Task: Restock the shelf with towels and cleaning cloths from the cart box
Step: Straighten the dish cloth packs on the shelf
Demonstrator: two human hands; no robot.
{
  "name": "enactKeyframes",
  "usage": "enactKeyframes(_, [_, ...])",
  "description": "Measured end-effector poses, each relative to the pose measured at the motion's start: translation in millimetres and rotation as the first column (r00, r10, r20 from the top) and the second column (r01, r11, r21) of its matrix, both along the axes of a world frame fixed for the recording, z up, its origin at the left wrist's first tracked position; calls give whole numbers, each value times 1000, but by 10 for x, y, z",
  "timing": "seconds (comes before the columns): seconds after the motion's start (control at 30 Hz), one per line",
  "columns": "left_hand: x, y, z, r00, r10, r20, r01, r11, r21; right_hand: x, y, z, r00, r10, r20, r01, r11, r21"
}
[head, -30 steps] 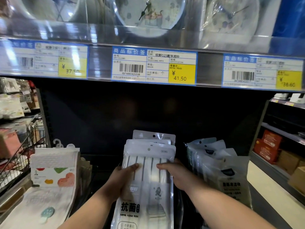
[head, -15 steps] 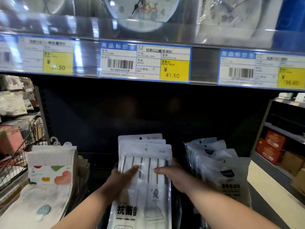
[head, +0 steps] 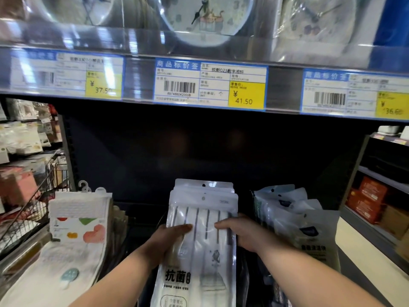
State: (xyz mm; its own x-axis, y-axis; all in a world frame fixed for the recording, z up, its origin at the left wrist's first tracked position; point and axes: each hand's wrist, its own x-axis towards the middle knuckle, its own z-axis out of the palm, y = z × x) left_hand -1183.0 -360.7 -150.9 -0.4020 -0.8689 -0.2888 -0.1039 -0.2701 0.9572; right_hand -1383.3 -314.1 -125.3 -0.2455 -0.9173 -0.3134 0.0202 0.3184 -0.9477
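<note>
Left hand (head: 168, 242) near right hand (head: 242, 234), outstretched.

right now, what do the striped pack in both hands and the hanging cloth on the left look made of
The striped pack looks like glossy clear plastic film: light glares off it and the stripes inside show through. The hanging cloth seems soft fabric, matte, with a dimpled top band; the fibre cannot be told.

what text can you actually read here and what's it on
Middle price tag: "商品标价签", "¥ 41.50"; fine print too small.
Left price tag: "¥ 37.50"; rest blurred.
Right price tag: "36.6"; last digit and rest blurred.
Front pack: "抗菌"; smaller lines unreadable.
Right pack: print blurred.
</note>
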Motion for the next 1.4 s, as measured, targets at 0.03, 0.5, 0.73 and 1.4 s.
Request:
enactKeyframes(0.03, [-7,-10,-13,1000,6,9,-6,1000,0,-19,3,14,1000,12,-20,-12,999,32])
enactKeyframes(0.5, [-55,66,-88,958,262,114,-226,939,-259,74,166,110,858,-30,-513,-7,997,-70])
enactKeyframes(0.73, [137,440,-354,896,86,436,-5,983,-184,234,539,152,460,272,-845,-47,958,283])
enactKeyframes(1.4, [366,824,-156,853,110,510,218,813,-541,666,860,38,317,124,-940,-72,992,107])
